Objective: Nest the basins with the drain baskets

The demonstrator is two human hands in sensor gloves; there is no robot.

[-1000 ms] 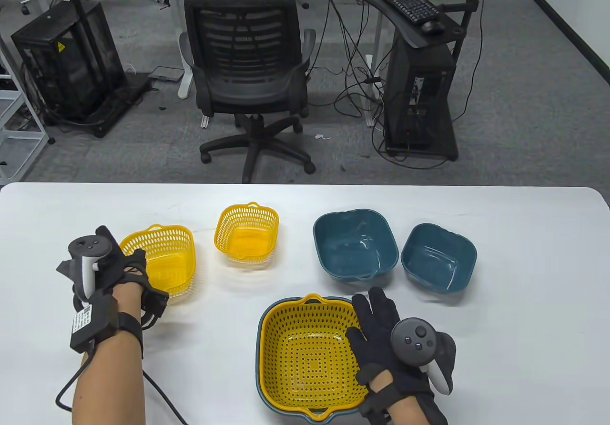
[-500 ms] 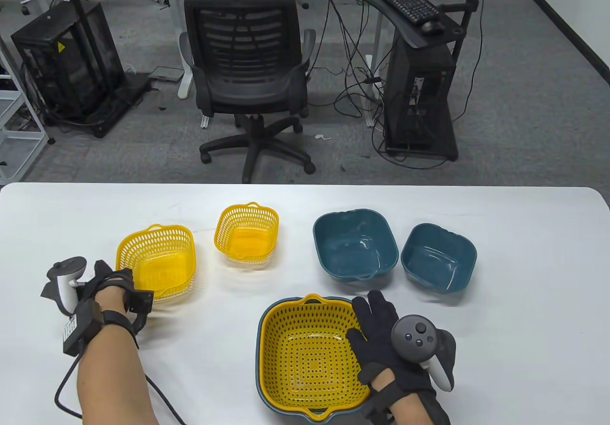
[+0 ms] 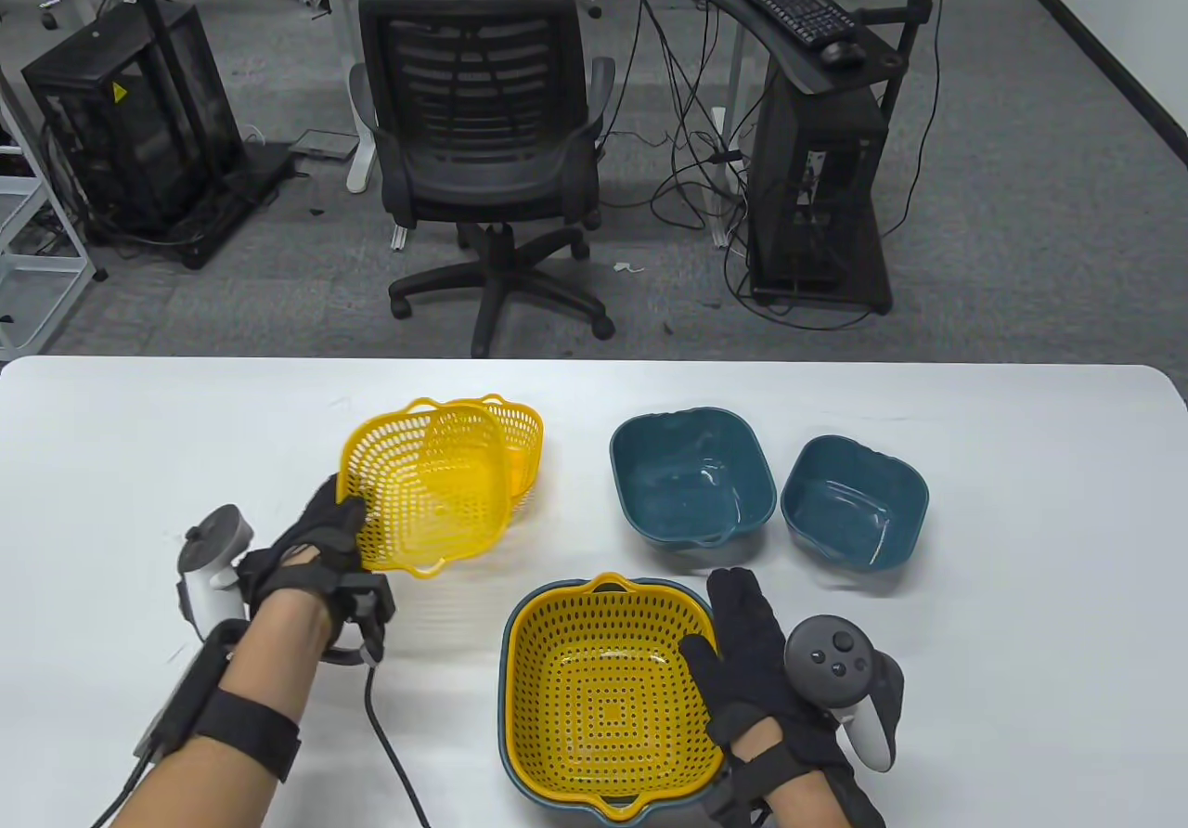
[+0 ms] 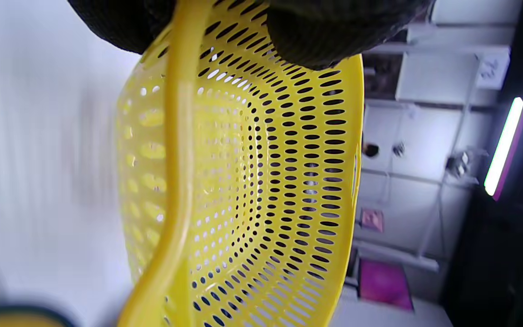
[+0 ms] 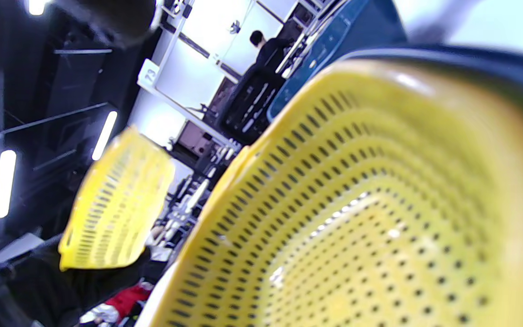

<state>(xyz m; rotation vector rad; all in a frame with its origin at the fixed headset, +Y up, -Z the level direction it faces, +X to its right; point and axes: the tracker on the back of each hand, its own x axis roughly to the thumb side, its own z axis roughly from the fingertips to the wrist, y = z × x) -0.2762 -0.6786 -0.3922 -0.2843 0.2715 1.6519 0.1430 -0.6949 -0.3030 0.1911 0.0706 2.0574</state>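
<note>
The white table [image 3: 139, 420] carries everything. Nearest the right hand [image 3: 761, 679] sits the big basin [image 3: 506, 679] with the big basket [image 3: 603, 689] nested inside it; the right fingers [image 3: 742, 605] lie flat and spread along the nested pair's right rim, gripping nothing. The right wrist view shows the basket's holed floor close up, which the table view gives only from above. Beyond those fingertips stand the mid basin [image 3: 691, 485] and, just beside it to the right, the small basin [image 3: 854, 503]. The left hand [image 3: 306, 549] holds the mid basket [image 3: 427, 489] lifted and tilted off the table; the left wrist view alone shows the left fingers [image 4: 316, 41] curled over its rim, pinching it. Past that basket, partly hidden behind it, rests the small basket [image 3: 520, 429] on the table
</note>
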